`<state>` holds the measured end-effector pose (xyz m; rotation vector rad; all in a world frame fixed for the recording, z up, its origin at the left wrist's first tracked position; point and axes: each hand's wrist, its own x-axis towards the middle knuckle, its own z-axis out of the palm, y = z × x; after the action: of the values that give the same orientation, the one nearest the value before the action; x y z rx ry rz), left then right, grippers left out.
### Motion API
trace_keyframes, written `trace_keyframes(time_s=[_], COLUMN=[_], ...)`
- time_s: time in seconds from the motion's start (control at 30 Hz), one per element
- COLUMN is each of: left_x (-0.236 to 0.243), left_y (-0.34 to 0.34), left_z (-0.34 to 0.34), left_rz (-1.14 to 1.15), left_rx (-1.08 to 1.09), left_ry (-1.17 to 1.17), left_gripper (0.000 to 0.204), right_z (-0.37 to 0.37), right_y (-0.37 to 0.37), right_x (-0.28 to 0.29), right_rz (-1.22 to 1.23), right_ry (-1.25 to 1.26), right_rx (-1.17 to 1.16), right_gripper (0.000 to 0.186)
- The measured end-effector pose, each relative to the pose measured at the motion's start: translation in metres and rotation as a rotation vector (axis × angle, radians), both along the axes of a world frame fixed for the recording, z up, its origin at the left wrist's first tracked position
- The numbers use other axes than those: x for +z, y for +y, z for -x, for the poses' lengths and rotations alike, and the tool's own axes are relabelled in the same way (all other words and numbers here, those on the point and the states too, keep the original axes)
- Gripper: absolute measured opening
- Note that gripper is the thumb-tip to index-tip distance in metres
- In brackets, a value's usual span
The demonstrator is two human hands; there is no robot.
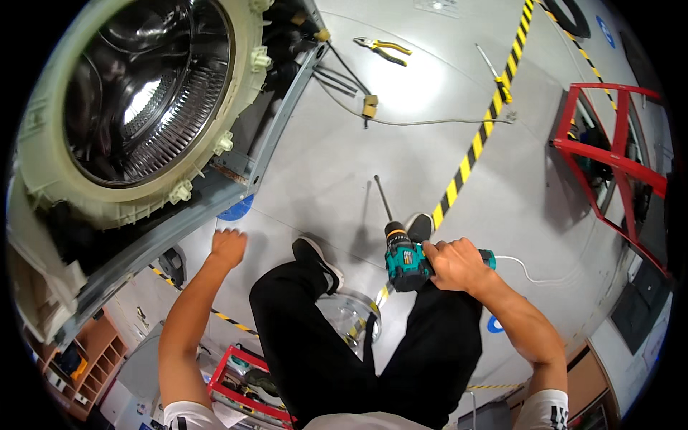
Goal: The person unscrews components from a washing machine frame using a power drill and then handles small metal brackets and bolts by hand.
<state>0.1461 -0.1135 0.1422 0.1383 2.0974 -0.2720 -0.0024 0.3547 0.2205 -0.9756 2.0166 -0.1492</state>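
Note:
My right hand [457, 265] is wrapped round the grip of a teal and black cordless drill [407, 266]. A long thin driver bit [382, 195] sticks out from its chuck, pointing away from me. To the left, my left hand [228, 247] hovers with its fingers curled, just below the lower edge of a washing machine's metal frame [276, 136]. What those fingers hold, if anything, is hidden. Inside the opened washing machine, the steel drum [150, 93] shows within a cream plastic tub rim [240, 100].
Yellow-handled pliers [385, 50] and a screwdriver [494, 74] lie on the floor [322, 208] beyond the drill. A grey cable [437, 122] runs between them and me. At the right stands a red frame [609, 154]; a red tool carrier [247, 387] sits at lower left.

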Motion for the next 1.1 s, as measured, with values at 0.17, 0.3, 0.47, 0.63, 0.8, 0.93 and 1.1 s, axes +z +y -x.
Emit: trace_keyframes(time_s=[0.17,0.3,0.47,0.63,0.8,0.93,1.1], left_x=[0.112,0.203,0.321,0.350,0.348,0.318,0.334], left_y=[0.016,0.066,0.142,0.191,0.235,0.257,0.238], left_z=[-0.071,-0.132,-0.152,-0.178,-0.208,-0.237,-0.130], left_rz=[0.035,0.006,-0.065,-0.164,-0.261,-0.365,-0.430], left_rx=[0.118,0.196,0.417,0.485,0.645,0.882,0.718], left_ry=[-0.165,-0.337,-0.485,-0.548,-0.584,-0.356,-0.407], left_gripper=[0.018,0.025,0.035,0.035,0.032,0.035,0.032], right_z=[0.005,-0.008,-0.038,-0.120,-0.141,-0.095,0.006], right_y=[0.056,0.105,0.186,0.296,0.323,0.289,0.212], right_x=[0.075,0.121,0.147,0.099,0.130,0.169,0.260], right_rz=[-0.132,-0.408,-0.610,-0.718,-0.602,-0.636,-0.592], right_ry=[0.061,-0.024,-0.221,-0.460,-0.554,-0.541,-0.389], right_rx=[-0.231,-0.489,-0.826,-1.120,-1.301,-1.201,-1.056], right_gripper=[0.038,0.028,0.038,0.043,0.034,0.042,0.037])
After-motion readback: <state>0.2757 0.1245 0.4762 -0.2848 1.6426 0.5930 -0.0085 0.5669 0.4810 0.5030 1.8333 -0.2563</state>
